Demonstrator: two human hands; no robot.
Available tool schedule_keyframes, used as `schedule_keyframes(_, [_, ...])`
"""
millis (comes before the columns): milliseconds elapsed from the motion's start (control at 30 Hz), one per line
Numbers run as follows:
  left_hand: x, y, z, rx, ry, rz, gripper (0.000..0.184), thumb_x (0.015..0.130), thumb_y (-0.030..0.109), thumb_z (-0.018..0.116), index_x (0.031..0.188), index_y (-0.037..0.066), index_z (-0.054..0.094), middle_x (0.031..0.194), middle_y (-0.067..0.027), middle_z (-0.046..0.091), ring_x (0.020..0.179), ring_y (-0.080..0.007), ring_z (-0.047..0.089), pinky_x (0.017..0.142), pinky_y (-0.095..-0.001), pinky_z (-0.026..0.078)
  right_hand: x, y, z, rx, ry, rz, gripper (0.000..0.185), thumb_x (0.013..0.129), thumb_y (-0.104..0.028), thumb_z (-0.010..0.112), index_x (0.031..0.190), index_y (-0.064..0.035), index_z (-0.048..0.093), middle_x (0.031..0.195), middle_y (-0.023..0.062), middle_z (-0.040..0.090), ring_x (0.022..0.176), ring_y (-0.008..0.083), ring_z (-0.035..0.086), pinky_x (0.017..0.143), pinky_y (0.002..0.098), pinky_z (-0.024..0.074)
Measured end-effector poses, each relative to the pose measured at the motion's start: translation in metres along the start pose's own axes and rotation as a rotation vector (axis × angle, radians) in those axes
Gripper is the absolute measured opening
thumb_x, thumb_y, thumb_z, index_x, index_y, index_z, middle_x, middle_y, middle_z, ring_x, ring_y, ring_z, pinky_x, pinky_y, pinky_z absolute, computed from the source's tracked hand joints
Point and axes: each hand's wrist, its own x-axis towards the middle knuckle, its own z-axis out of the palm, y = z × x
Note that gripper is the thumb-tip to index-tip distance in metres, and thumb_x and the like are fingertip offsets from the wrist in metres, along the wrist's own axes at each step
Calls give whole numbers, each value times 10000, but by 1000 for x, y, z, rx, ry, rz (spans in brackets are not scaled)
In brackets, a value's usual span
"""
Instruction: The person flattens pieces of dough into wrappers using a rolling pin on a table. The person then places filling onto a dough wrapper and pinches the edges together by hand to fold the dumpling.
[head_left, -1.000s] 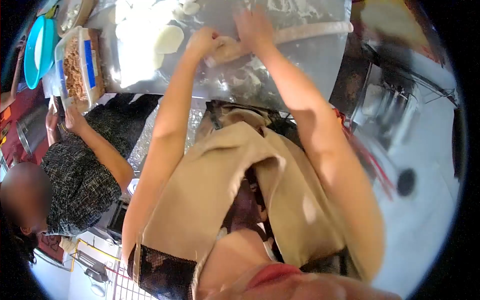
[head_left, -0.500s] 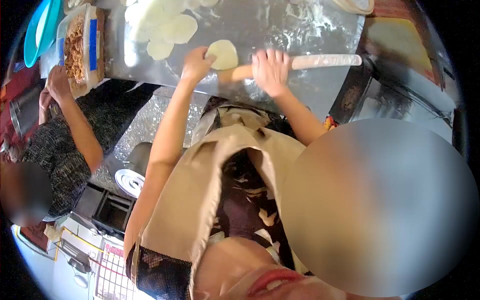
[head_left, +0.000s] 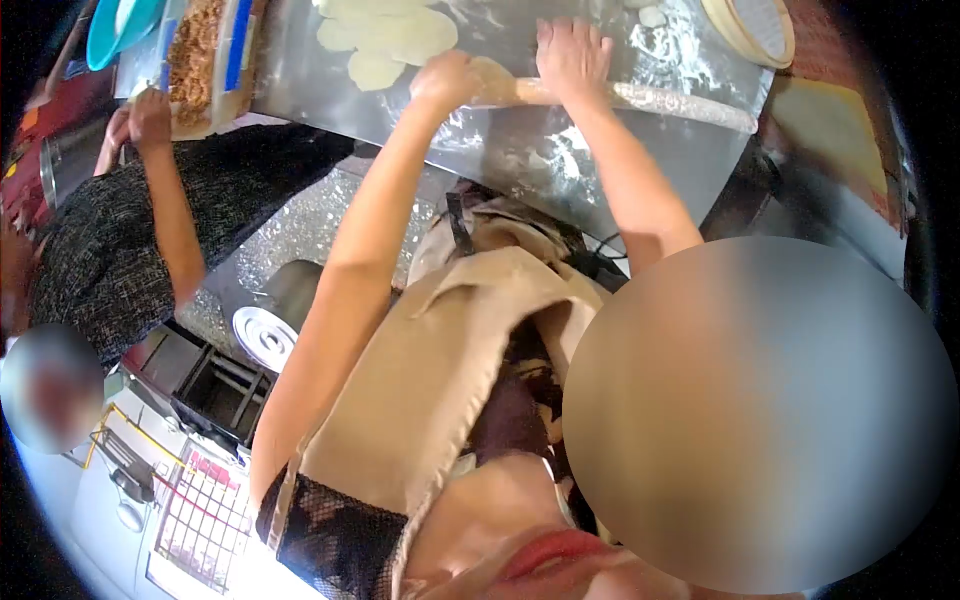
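Observation:
My left hand [head_left: 443, 82] is closed at the edge of a round of dough [head_left: 490, 76], which it partly hides. A wooden rolling pin [head_left: 685, 104] lies across the floured metal table [head_left: 500, 165], its left end at that dough. My right hand [head_left: 575, 58] rests its palm on the pin, with the fingers stretched out beyond it. Beyond my left hand, several flat dough rounds [head_left: 415, 38] overlap on the table.
At left, a co-worker's hands [head_left: 150, 122] are beside a clear tub of brown crumbly filling [head_left: 195, 65]. A teal basin [head_left: 112, 30] stands behind. At the table's right corner is a round wooden-rimmed container [head_left: 745, 30], with small dough pieces [head_left: 650, 15] near it.
Both hands and the rolling pin appear higher and further right in view, partly from camera movement. My right palm has rolled over the pin, and the dough round is now more covered.

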Motion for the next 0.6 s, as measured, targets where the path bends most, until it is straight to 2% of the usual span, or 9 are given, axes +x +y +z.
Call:
schedule_keyframes(33, [2, 3, 0, 8, 27, 10, 307, 730, 338, 623, 922, 100, 648, 891, -133, 650, 879, -316, 608, 783, -389, 471, 1, 2, 4, 17, 48, -48, 290, 869, -337, 449, 843, -99, 612, 899, 102, 587, 867, 262, 526, 780, 390, 347])
schedule_keyframes(100, [-8, -10, 15, 146, 257, 329, 306, 740, 333, 615, 932, 94, 629, 860, -135, 646, 854, -314, 609, 772, -385, 474, -28, 5, 5, 132, 152, -97, 284, 863, -342, 464, 827, -102, 613, 880, 88, 592, 853, 252, 534, 774, 392, 352])
schedule_keyframes(233, [-47, -27, 19, -156, 336, 248, 340, 767, 325, 616, 1009, 87, 597, 953, -139, 625, 855, -332, 601, 763, -392, 465, -99, 24, -24, 214, 26, -317, 191, 788, -295, 555, 832, -109, 551, 812, 66, 518, 819, 242, 499, 782, 399, 352])
schedule_keyframes(333, [-63, -45, -7, -441, 538, -62, 308, 786, 236, 589, 1043, 70, 562, 996, -161, 591, 844, -328, 595, 744, -409, 464, -95, 41, -24, 231, 44, -268, 191, 772, -293, 567, 794, -107, 528, 806, 61, 500, 803, 244, 483, 782, 401, 352])
schedule_keyframes(400, [-51, -58, -38, -579, 817, -18, 327, 792, 198, 579, 1080, 47, 544, 1020, -176, 578, 925, -306, 568, 809, -388, 446, -96, 57, -24, 190, 23, -231, 188, 771, -288, 569, 789, -106, 525, 816, 59, 506, 813, 248, 482, 802, 412, 340])
schedule_keyframes(433, [-39, -53, -40, -580, 811, -12, 327, 792, 198, 579, 1080, 47, 544, 1020, -176, 578, 925, -306, 568, 809, -388, 446, -96, 65, -25, 113, 128, -160, 180, 773, -281, 564, 785, -106, 523, 816, 58, 508, 815, 250, 482, 810, 417, 332])
schedule_keyframes(500, [-7, -45, -44, 281, 1219, 157, 323, 800, 144, 566, 1108, 52, 530, 1103, -178, 546, 1060, -307, 494, 889, -385, 401, -101, 83, -19, 15, 205, 4, 160, 781, -268, 543, 771, -110, 524, 818, 57, 515, 832, 249, 486, 825, 425, 314])
schedule_keyframes(567, [41, -23, -28, -20, 755, 475, 292, 797, 127, 566, 1083, 72, 560, 1109, -171, 529, 1110, -313, 435, 927, -392, 367, -102, 89, -16, 10, 218, 32, 160, 785, -270, 535, 764, -112, 525, 816, 59, 515, 833, 250, 485, 818, 420, 317])
schedule_keyframes(600, [52, 6, -21, -110, 718, 531, 262, 786, 105, 549, 1043, 74, 587, 1046, -168, 540, 1049, -334, 457, 903, -406, 385, -105, 94, -15, 4, 226, 52, 161, 789, -271, 528, 758, -114, 527, 814, 60, 514, 834, 251, 484, 812, 415, 320])
